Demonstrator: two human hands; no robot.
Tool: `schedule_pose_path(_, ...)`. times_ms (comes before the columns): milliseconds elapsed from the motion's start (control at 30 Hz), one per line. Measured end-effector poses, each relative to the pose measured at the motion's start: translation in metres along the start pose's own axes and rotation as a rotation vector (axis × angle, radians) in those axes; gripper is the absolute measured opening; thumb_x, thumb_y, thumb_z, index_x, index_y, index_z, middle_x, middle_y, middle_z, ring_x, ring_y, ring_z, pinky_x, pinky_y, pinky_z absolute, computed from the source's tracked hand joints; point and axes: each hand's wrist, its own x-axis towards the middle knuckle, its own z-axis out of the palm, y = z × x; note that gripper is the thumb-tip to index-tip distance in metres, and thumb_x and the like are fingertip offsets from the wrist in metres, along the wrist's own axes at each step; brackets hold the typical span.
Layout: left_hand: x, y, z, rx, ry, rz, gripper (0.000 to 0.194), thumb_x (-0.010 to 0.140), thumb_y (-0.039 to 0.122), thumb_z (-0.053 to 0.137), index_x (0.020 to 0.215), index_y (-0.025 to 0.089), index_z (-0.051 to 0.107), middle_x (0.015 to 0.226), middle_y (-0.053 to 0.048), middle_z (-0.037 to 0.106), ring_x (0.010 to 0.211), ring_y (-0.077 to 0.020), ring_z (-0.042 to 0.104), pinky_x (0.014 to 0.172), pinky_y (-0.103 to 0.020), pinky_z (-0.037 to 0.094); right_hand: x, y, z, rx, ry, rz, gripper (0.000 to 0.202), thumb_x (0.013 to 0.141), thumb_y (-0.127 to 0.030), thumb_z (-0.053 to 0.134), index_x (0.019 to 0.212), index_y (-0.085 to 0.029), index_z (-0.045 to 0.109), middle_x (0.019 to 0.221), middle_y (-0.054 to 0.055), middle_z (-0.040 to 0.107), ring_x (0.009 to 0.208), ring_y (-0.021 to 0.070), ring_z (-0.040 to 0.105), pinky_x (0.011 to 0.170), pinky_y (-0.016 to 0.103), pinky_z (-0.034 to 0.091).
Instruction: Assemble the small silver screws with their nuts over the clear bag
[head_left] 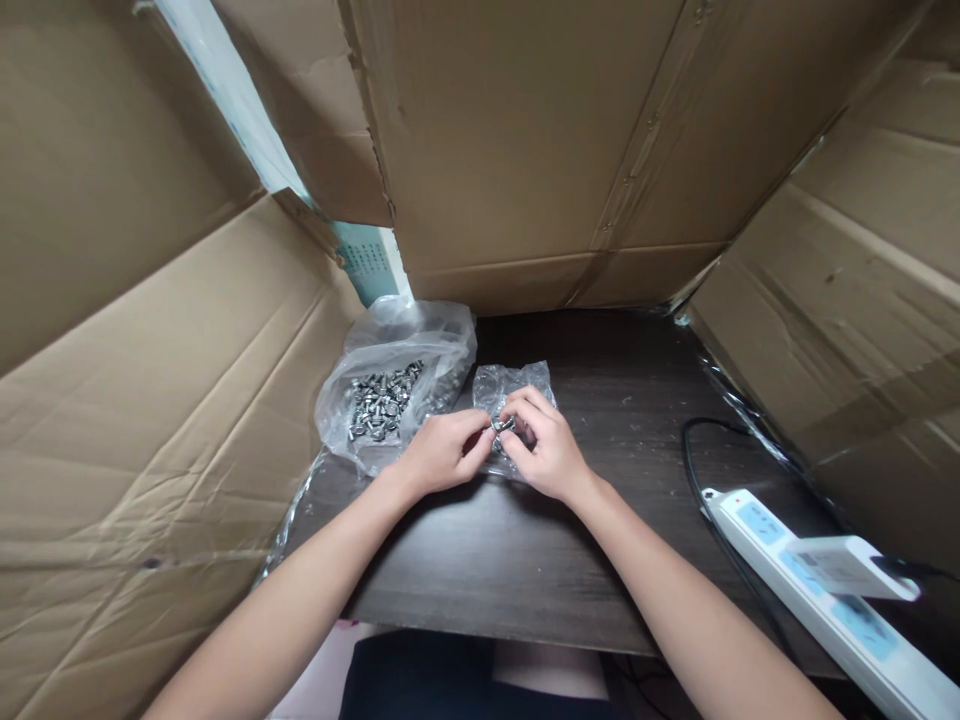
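Both hands meet over a small clear plastic bag point(514, 380) on the dark table. My left hand point(448, 448) is closed, its thumb and fingertips pinching the left side of a small shiny metal piece point(502, 425). My right hand point(543, 442) has its fingers curled round the right side of the same piece. More metal shows just below, between the fingertips, too small to make out. To the left stands a larger open plastic bag point(442, 330) holding several metal screws point(382, 400).
Cardboard walls point(540, 130) enclose the dark table point(510, 560) at the back and both sides. A white power strip point(825, 590) with a plugged-in white adapter point(847, 565) lies at the right, beside a black cable point(694, 470).
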Motion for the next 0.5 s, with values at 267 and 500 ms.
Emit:
schedule_pose_path(267, -0.0001, -0.0009, -0.0003, 0.000, -0.007, 0.000, 0.023, 0.097, 0.024, 0.046, 0.075, 0.018, 0.050, 0.068, 0.000, 0.055, 0.060, -0.0124, 0.048, 0.059, -0.025, 0.034, 0.0010, 0.0007, 0.0022, -0.020, 0.006, -0.011, 0.008, 0.094, -0.022, 0.053, 0.087, -0.021, 0.056, 0.098, 0.007, 0.055, 0.082, 0.0186, 0.058, 0.070, 0.032, 0.049)
schedule_pose_path(500, -0.0002, -0.0011, -0.0001, -0.001, -0.011, -0.001, 0.019, 0.096, 0.022, 0.047, 0.079, 0.017, 0.053, 0.070, 0.000, 0.057, 0.062, -0.0128, 0.050, 0.060, -0.025, 0.035, -0.0005, -0.0004, 0.0014, -0.016, 0.035, -0.041, 0.007, 0.091, -0.017, 0.053, 0.094, -0.022, 0.056, 0.102, 0.007, 0.057, 0.086, 0.0197, 0.059, 0.075, 0.034, 0.050)
